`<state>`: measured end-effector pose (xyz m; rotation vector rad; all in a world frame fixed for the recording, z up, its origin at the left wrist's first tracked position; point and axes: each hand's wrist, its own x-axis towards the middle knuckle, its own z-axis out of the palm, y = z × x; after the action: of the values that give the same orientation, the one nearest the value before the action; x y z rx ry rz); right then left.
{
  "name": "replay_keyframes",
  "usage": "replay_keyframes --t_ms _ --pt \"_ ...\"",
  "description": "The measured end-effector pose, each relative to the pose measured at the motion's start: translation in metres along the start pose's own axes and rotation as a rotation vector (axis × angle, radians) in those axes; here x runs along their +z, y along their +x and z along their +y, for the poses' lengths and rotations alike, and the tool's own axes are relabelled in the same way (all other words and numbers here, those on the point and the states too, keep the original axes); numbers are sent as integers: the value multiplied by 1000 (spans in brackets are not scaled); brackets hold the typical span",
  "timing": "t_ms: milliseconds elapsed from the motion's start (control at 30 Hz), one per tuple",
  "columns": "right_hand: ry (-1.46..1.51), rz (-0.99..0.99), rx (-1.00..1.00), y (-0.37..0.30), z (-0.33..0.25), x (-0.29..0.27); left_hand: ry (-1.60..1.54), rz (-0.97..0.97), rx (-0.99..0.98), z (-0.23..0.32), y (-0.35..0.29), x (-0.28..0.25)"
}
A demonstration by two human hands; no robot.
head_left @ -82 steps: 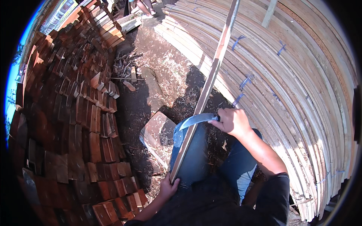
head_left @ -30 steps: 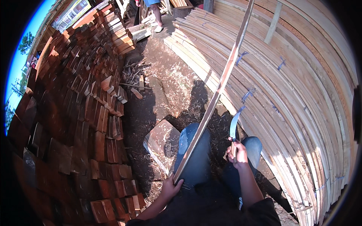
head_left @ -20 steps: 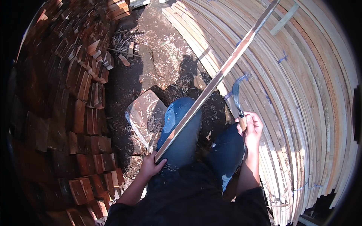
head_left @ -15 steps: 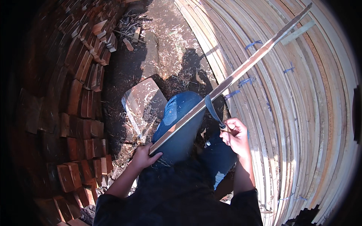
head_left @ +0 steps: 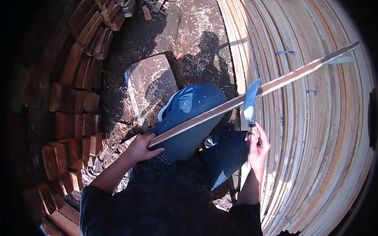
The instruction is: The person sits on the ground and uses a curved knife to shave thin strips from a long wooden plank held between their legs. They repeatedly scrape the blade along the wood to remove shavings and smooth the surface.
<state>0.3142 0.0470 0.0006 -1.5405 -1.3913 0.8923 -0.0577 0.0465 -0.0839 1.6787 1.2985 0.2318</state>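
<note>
Outdoor woodworking yard, sunlit. Bare dirt ground (head_left: 138,43) littered with wood shavings (head_left: 197,27). Stacked short wood blocks (head_left: 75,90) on the left; a large pile of long thin slats (head_left: 315,149) on the right. A chopping block (head_left: 151,80) sits between them.

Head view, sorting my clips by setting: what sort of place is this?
Most likely an outdoor woodworking yard. Long wooden slats lie stacked on the right, short wood blocks are piled on the left, and wood shavings litter the sunlit dirt ground.
</note>
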Motion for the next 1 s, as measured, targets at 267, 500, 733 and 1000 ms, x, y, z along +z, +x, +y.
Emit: replay_keyframes --t_ms 267,500,733,1000 --pt "150 4 125 -29 19 -4 12 -27 44 -3 1 -2" --pt "211 168 14 -19 6 -8 6 -11 27 3 2 -4" --pt "421 210 16 -5 3 -9 -29 -33 17 0 3 -4" --pt "321 76 39 4 5 -16 -31 -6 61 -2 4 -4"
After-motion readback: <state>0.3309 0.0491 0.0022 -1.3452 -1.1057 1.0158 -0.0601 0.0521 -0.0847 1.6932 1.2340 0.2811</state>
